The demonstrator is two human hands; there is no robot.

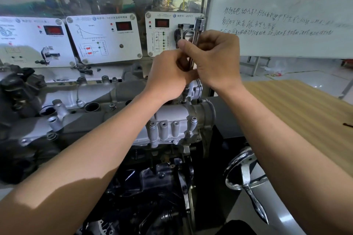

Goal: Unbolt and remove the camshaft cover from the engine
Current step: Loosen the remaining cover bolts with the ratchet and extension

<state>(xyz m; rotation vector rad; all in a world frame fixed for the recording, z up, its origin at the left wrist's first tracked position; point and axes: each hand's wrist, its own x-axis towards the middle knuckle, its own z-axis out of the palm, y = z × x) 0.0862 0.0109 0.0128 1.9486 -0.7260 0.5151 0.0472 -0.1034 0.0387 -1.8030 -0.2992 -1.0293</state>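
Note:
The silver camshaft cover lies across the top of the engine, with several bolt bosses along its near edge. A chrome socket wrench stands upright over the cover's far right end. Its extension and socket reach down onto a bolt there. My left hand grips the lower shaft of the wrench. My right hand holds the shaft just above, fingers curled round it. The wrench's middle is hidden by both hands.
Training panels with red displays stand behind the engine. A whiteboard fills the upper right. A wooden tabletop lies to the right, and a chrome handwheel with crank sits low right. Dark engine parts are at left.

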